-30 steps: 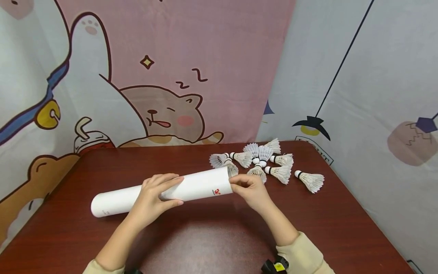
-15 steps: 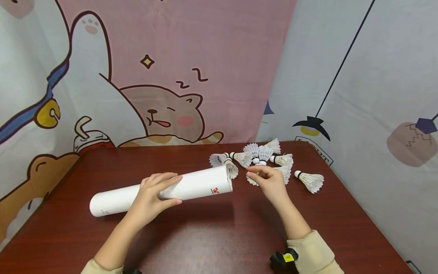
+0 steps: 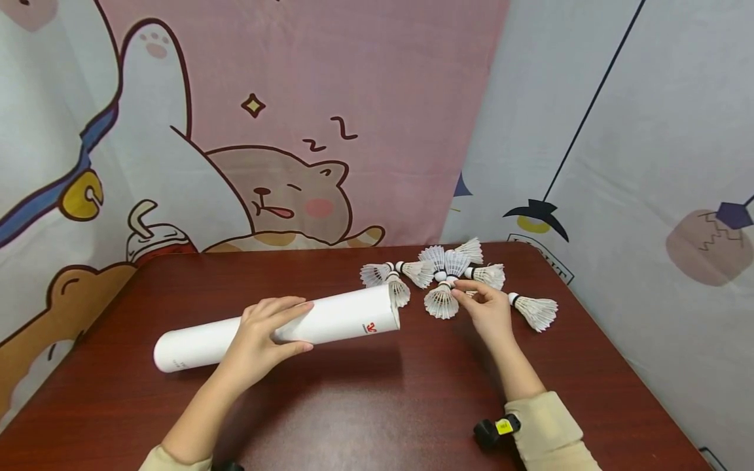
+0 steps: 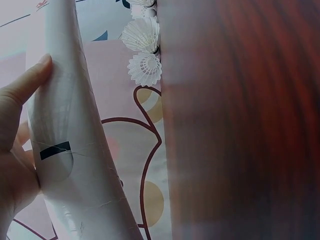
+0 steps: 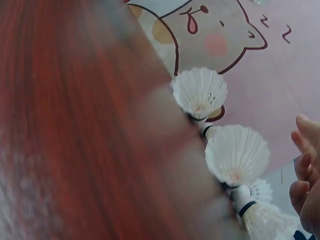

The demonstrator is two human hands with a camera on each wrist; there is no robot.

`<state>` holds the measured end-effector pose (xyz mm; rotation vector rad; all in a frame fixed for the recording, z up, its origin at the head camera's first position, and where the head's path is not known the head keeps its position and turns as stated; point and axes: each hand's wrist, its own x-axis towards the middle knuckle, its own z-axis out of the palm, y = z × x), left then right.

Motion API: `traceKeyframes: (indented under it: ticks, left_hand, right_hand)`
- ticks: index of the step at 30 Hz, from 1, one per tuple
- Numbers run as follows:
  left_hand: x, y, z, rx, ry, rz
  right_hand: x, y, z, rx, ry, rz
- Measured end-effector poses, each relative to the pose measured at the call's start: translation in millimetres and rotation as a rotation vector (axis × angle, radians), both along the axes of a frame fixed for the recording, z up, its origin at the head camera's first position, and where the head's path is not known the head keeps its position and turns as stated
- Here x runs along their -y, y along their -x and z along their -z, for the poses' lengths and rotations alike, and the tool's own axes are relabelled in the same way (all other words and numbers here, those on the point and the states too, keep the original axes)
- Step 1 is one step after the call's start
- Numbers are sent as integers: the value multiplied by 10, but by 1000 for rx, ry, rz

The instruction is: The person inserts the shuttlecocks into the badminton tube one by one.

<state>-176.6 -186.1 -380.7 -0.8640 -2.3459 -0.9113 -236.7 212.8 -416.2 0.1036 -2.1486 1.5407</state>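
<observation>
My left hand (image 3: 265, 340) grips a long white shuttlecock tube (image 3: 347, 317) around its middle, thumb on the near side. The tube is tilted, its right end raised off the table and uncapped. In the left wrist view a printed shuttlecock shows on the tube (image 4: 65, 115). My right hand (image 3: 487, 314) has loosely bent fingers, their tips beside a shuttlecock (image 3: 442, 303) whose feathers point at me. Whether they touch it I cannot tell. Another shuttlecock is mostly hidden behind this hand. In the right wrist view the hand (image 5: 307, 175) appears only at the edge.
Several shuttlecocks lie in a loose cluster at the back of the dark red table (image 3: 365, 418), one of them a shuttlecock (image 3: 415, 273) behind the tube's mouth. A lone shuttlecock (image 3: 535, 311) lies to the right. Behind the table hangs a cartoon-printed cloth (image 3: 400, 118).
My right hand has left the tube's open end and moved right to the shuttlecocks. The tube's right end has shifted only slightly; my left hand still holds it.
</observation>
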Motion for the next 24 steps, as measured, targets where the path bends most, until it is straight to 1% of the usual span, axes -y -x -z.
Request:
traceKeyframes:
  ticks: [4, 8, 11, 16, 20, 24]
  left_hand:
    - [5, 2, 4, -5, -1, 6]
    - [5, -6, -3, -5, -1, 8]
    - [1, -9, -10, -6, 1, 7]
    - [1, -9, -10, -10, -2, 6]
    - [2, -9, -6, -12, -2, 5]
    - [0, -11, -5, -13, 0, 5]
  right_hand:
    - [-38, 26, 61, 52, -33, 21]
    - [-69, 63, 131, 101, -48, 15]
    - [-88, 82, 173, 119, -71, 13]
    - [-101, 97, 231, 107, -123, 30]
    - [-93, 105, 277, 85, -134, 38]
    - [-86, 107, 301, 73, -157, 64]
